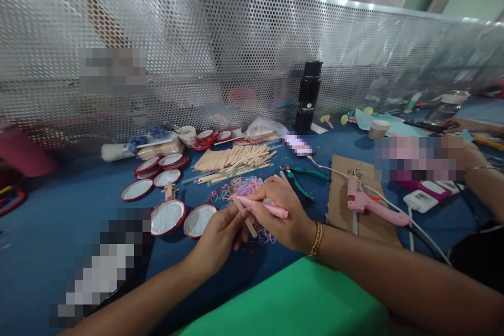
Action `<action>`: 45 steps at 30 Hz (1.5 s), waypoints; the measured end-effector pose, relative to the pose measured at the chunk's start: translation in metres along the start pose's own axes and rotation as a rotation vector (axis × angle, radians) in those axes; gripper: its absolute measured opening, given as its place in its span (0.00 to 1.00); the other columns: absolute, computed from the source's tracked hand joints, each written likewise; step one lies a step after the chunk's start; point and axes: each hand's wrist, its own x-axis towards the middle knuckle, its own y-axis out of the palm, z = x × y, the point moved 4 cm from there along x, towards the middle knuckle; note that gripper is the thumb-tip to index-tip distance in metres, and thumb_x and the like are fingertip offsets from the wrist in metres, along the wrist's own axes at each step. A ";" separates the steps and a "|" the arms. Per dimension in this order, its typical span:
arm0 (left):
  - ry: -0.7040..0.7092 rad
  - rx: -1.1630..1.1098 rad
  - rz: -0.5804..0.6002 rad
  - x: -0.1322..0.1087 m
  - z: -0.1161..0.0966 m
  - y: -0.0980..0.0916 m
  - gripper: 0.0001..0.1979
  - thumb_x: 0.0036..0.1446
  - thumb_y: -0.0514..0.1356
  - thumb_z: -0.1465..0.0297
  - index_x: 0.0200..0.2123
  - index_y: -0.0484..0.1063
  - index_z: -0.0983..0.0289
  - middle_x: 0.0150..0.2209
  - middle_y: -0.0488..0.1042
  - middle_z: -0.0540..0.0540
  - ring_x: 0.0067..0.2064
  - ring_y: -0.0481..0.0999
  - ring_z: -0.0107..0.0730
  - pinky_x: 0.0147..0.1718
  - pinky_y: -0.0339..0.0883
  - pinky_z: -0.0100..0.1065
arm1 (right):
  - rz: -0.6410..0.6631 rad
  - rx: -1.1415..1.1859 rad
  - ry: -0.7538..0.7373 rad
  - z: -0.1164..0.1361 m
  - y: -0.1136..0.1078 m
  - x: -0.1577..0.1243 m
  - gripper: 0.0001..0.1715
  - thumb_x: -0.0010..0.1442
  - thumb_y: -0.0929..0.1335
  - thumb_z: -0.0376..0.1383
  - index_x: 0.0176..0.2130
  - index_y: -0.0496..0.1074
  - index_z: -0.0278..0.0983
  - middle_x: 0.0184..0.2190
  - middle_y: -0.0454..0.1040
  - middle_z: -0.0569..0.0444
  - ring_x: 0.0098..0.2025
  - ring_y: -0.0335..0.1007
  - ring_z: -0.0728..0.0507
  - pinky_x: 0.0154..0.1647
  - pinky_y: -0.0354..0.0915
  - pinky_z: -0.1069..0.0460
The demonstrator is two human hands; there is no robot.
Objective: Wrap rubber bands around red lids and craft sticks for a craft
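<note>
Between the thumb and fingers of my left hand (pixel 225 231) is a wooden craft stick (pixel 249 226), held at a slant. My right hand (pixel 281 210) grips a pink pen (pixel 271 208), its tip at the upper part of the stick. Beneath both hands lies a heap of colourful small rubber bands (pixel 246 187), partly covered by them. Left of my left hand are round red-rimmed lids (pixel 200 219) with pale insides. Farther back is a pile of wooden craft sticks (pixel 236 157).
Teal-handled pliers (pixel 301 185) and a pink glue gun (pixel 364 202) on cardboard (pixel 338 189) lie to the right, with a white cable. A black bottle (pixel 309 97) stands before a perforated metal screen (pixel 244 37). Another person's hand (pixel 462 155) is at far right. Green material (pixel 299 299) is nearest me.
</note>
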 end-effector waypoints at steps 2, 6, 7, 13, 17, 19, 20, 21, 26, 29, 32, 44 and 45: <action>0.012 -0.002 0.011 -0.001 0.000 0.001 0.24 0.55 0.58 0.46 0.26 0.67 0.63 0.18 0.67 0.46 0.17 0.60 0.22 0.16 0.51 0.26 | 0.012 0.006 -0.010 0.002 0.000 0.000 0.06 0.62 0.65 0.34 0.35 0.73 0.39 0.29 0.75 0.56 0.34 0.69 0.46 0.46 0.61 0.47; 0.016 0.015 0.012 -0.001 0.000 0.001 0.23 0.57 0.57 0.48 0.26 0.67 0.63 0.19 0.68 0.46 0.17 0.60 0.22 0.16 0.51 0.26 | 0.019 -0.006 0.006 0.000 0.000 0.001 0.09 0.63 0.64 0.34 0.33 0.72 0.38 0.28 0.75 0.56 0.33 0.68 0.46 0.44 0.61 0.48; 0.015 0.023 0.011 -0.001 0.001 0.000 0.23 0.57 0.57 0.49 0.26 0.67 0.63 0.19 0.68 0.47 0.17 0.60 0.22 0.16 0.51 0.26 | 0.013 -0.014 0.017 -0.001 -0.001 0.001 0.09 0.63 0.64 0.35 0.32 0.72 0.38 0.28 0.75 0.56 0.33 0.68 0.46 0.44 0.61 0.48; 0.023 0.036 0.010 -0.001 -0.001 0.001 0.23 0.58 0.57 0.49 0.25 0.67 0.63 0.19 0.68 0.47 0.17 0.60 0.21 0.16 0.51 0.26 | -0.048 -0.010 0.022 -0.001 -0.004 0.001 0.09 0.63 0.65 0.36 0.31 0.72 0.38 0.27 0.74 0.56 0.33 0.69 0.46 0.42 0.62 0.48; 0.026 0.017 0.014 -0.001 -0.002 0.002 0.24 0.55 0.58 0.47 0.25 0.67 0.63 0.18 0.68 0.47 0.17 0.61 0.22 0.16 0.51 0.26 | 0.002 0.018 -0.021 0.001 -0.001 0.000 0.08 0.63 0.65 0.36 0.34 0.73 0.39 0.29 0.75 0.56 0.34 0.69 0.47 0.43 0.62 0.48; 0.029 0.018 0.011 -0.001 -0.002 0.001 0.24 0.56 0.57 0.47 0.26 0.67 0.63 0.18 0.68 0.47 0.17 0.61 0.22 0.16 0.51 0.26 | 0.007 0.005 -0.014 0.000 0.000 0.001 0.08 0.63 0.65 0.35 0.34 0.73 0.39 0.29 0.76 0.56 0.34 0.69 0.47 0.43 0.61 0.48; 0.031 0.022 0.007 -0.001 -0.001 0.001 0.24 0.56 0.57 0.47 0.26 0.67 0.63 0.18 0.68 0.47 0.17 0.61 0.22 0.16 0.51 0.26 | 0.002 -0.005 -0.007 -0.001 -0.001 0.001 0.09 0.63 0.65 0.35 0.33 0.73 0.39 0.29 0.75 0.56 0.33 0.69 0.47 0.43 0.61 0.49; 0.034 0.028 0.004 -0.001 -0.001 0.001 0.23 0.57 0.57 0.48 0.26 0.68 0.63 0.18 0.68 0.47 0.17 0.61 0.22 0.16 0.51 0.26 | -0.006 -0.016 0.002 -0.002 -0.001 0.001 0.09 0.63 0.64 0.35 0.32 0.73 0.39 0.28 0.75 0.56 0.33 0.69 0.46 0.42 0.61 0.49; 0.017 0.050 -0.006 -0.001 -0.001 0.000 0.24 0.57 0.57 0.48 0.24 0.67 0.63 0.19 0.68 0.47 0.17 0.60 0.21 0.16 0.50 0.26 | -0.041 -0.042 0.014 -0.001 -0.005 0.001 0.10 0.64 0.64 0.37 0.31 0.72 0.39 0.28 0.75 0.55 0.34 0.69 0.46 0.41 0.61 0.49; 0.013 0.028 0.008 0.000 -0.001 0.001 0.24 0.55 0.57 0.46 0.25 0.68 0.63 0.18 0.68 0.47 0.17 0.60 0.22 0.16 0.50 0.27 | -0.005 -0.030 -0.011 0.002 -0.003 0.000 0.10 0.64 0.64 0.37 0.33 0.73 0.39 0.28 0.75 0.56 0.34 0.69 0.46 0.42 0.61 0.48; 0.025 0.026 0.014 0.000 -0.003 0.003 0.24 0.54 0.58 0.46 0.26 0.68 0.63 0.18 0.68 0.47 0.17 0.60 0.22 0.16 0.50 0.27 | 0.014 -0.007 -0.032 0.005 -0.002 0.001 0.11 0.65 0.64 0.36 0.32 0.73 0.39 0.28 0.76 0.56 0.33 0.69 0.47 0.44 0.61 0.48; 0.040 0.042 0.023 0.000 -0.001 0.003 0.23 0.57 0.56 0.48 0.26 0.67 0.63 0.18 0.68 0.47 0.17 0.59 0.22 0.16 0.50 0.27 | -0.013 -0.009 -0.022 0.003 -0.003 0.000 0.09 0.63 0.64 0.36 0.32 0.72 0.39 0.27 0.75 0.56 0.32 0.69 0.46 0.42 0.62 0.48; 0.045 0.040 0.024 0.000 -0.001 0.002 0.23 0.56 0.56 0.48 0.26 0.67 0.63 0.18 0.67 0.46 0.17 0.59 0.22 0.16 0.50 0.27 | 0.000 -0.006 -0.024 0.004 -0.002 0.000 0.09 0.63 0.64 0.36 0.32 0.73 0.39 0.27 0.75 0.56 0.32 0.69 0.46 0.42 0.62 0.48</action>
